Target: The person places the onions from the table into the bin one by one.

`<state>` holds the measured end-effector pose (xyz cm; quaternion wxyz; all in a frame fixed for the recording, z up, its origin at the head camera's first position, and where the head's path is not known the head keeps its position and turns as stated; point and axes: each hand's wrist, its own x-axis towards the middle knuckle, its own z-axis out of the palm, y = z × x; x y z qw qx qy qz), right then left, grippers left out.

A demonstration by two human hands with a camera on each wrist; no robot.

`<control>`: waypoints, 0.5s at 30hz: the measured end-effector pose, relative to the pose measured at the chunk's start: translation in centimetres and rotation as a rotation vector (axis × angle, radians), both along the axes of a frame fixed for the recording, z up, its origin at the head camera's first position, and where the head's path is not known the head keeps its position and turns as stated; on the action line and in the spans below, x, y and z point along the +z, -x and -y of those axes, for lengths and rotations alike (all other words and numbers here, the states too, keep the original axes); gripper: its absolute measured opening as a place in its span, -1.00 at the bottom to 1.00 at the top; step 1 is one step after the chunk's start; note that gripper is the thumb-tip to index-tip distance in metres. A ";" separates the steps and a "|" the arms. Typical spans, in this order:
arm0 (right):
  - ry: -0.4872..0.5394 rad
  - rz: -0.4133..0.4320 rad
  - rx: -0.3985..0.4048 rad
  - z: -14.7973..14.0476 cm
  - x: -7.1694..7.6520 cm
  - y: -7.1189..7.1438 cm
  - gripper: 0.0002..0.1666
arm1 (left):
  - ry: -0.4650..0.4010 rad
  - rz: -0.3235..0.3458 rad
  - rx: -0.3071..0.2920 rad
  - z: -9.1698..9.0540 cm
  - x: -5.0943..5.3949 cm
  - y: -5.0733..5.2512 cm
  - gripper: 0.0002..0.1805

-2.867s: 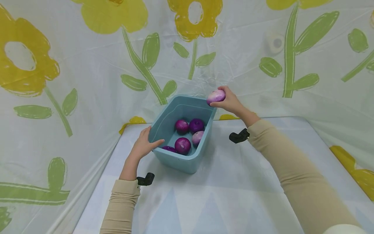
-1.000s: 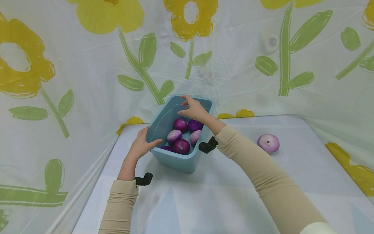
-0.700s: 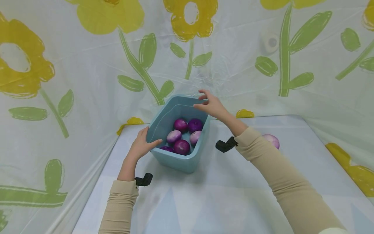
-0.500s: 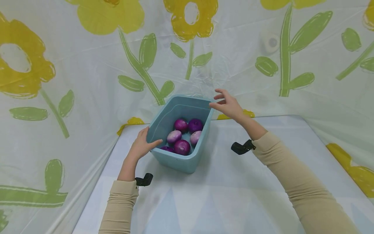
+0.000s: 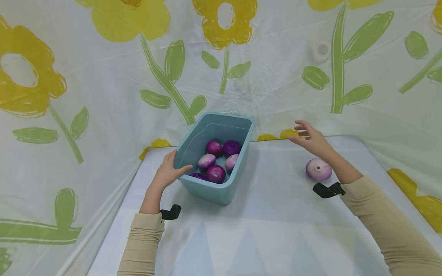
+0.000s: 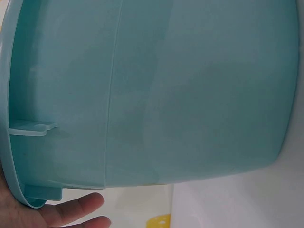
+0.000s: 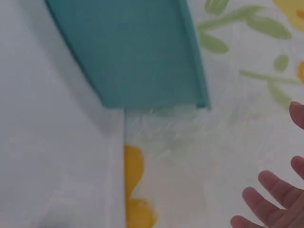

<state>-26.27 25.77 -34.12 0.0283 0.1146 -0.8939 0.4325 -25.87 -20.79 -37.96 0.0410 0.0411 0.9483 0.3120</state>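
Note:
A blue plastic bin stands tilted in angle on the table, with several red onions inside, some dark purple and some pale. My left hand holds its near left corner, thumb over the rim and fingers along the outer side. In the left wrist view, the bin's outer wall fills most of the picture. To the right of the bin, my right hand hovers with spread fingers and holds nothing. Just below it in the head view lies a pale purple onion on the table.
The pale table has a faint triangle pattern. A flower-printed curtain hangs behind it and along both sides. Small black cameras sit on both wrists.
A pale onion that my right hand held over the bin's rim now lies among the others inside. My emptied right hand has moved right, above the table onion. The left hand stays put.

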 end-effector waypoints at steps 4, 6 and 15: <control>-0.045 0.034 -0.021 -2.3 -2.0 -0.6 -0.14 | 0.001 -0.002 -0.001 0.0 -0.1 0.0 0.10; -0.066 0.051 -0.030 -3.4 -3.1 -1.0 -0.12 | 0.002 -0.002 -0.003 0.0 -0.1 0.1 0.10; -0.047 0.046 -0.039 -7.3 -9.0 -1.7 -0.11 | 0.004 -0.001 -0.008 0.0 0.0 0.1 0.10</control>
